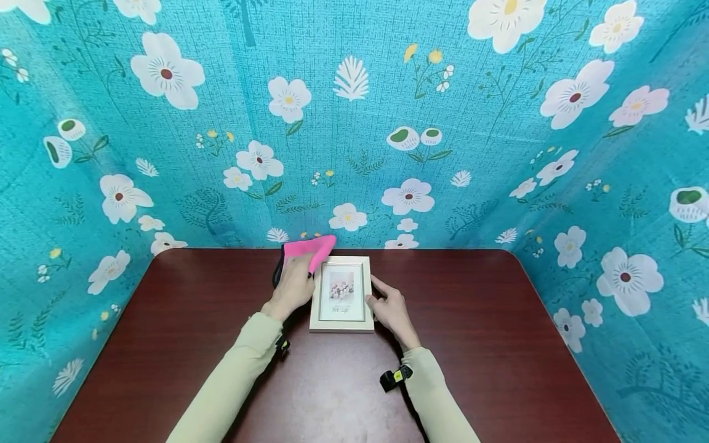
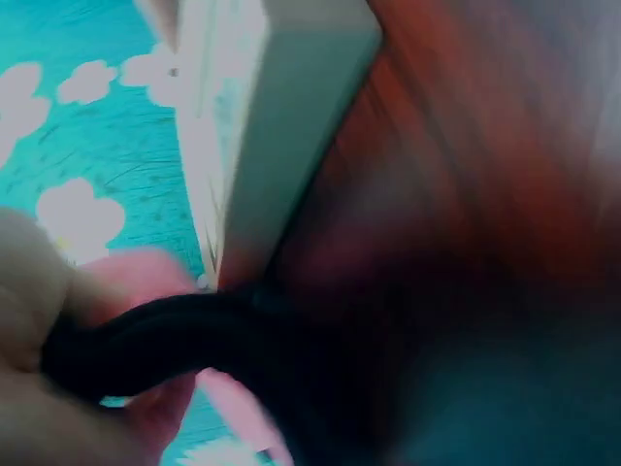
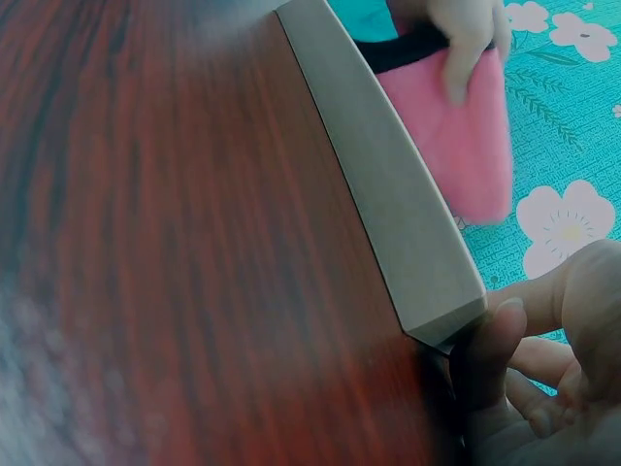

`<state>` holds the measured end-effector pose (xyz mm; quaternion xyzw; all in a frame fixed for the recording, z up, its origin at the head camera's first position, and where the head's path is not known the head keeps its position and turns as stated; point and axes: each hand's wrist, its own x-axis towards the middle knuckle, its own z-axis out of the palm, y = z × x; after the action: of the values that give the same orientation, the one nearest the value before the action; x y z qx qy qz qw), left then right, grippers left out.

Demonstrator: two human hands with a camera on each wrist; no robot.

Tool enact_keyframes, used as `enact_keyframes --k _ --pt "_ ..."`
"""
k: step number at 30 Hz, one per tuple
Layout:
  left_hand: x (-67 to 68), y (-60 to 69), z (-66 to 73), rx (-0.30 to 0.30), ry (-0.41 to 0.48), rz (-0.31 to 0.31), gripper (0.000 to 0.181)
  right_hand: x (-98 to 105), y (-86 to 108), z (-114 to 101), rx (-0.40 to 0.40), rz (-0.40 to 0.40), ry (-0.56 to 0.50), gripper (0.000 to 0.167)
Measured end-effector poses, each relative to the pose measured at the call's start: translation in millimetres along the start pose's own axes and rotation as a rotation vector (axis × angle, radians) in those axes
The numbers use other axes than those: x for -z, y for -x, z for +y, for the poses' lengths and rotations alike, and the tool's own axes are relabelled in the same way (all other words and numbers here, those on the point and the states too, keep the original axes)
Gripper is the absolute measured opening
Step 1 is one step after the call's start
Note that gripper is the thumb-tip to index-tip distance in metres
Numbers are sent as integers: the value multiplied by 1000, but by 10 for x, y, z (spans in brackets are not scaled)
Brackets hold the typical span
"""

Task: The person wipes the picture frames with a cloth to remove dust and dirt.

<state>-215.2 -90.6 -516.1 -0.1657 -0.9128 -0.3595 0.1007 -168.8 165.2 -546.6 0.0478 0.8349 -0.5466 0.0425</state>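
A pale-framed picture frame point(image 1: 341, 327) stands or lies on the dark red table, its printed flower picture facing the head camera. My left hand point(image 1: 292, 286) grips a pink cloth with a black edge point(image 1: 301, 247) at the frame's upper left side. In the left wrist view the cloth's black edge point(image 2: 175, 335) bunches between the fingers, close to the frame's side point(image 2: 291, 126). On the other side, my right hand point(image 1: 392, 311) holds the frame's right edge between thumb and fingers. The right wrist view shows that thumb point(image 3: 495, 340) against the frame's corner.
The reddish-brown table point(image 1: 471, 332) reaches back to a teal curtain point(image 1: 354, 160) printed with white flowers, which also hangs along both sides. Black wrist cameras point(image 1: 395, 377) are strapped at the cuffs of the light sleeves point(image 1: 235, 369).
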Motion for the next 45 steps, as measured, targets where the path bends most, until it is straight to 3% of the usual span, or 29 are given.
enact_keyframes --k 3,5,7,13,20,34,40,45 --pt "-23 -27 136 -8 -185 -160 38 -10 7 -9 7 11 5 58" --pt "-40 -28 181 -13 -266 -214 47 -10 11 -11 6 14 9 58" --pt "-53 -23 209 -13 -309 -230 48 -10 13 -12 5 20 5 57" --pt "-67 34 223 -12 -332 -233 50 -20 2 -9 -13 30 5 58" --pt "-29 160 220 -50 -290 -207 45 -26 -11 -8 -3 37 13 59" --pt "-11 618 275 -85 -261 -153 54 -16 -7 0 -6 12 -32 62" --pt "34 792 332 -58 -223 -151 50 -15 -2 -3 -7 12 -19 61" --pt "73 930 390 -52 -220 -159 59 -16 -7 0 -11 16 -15 61"
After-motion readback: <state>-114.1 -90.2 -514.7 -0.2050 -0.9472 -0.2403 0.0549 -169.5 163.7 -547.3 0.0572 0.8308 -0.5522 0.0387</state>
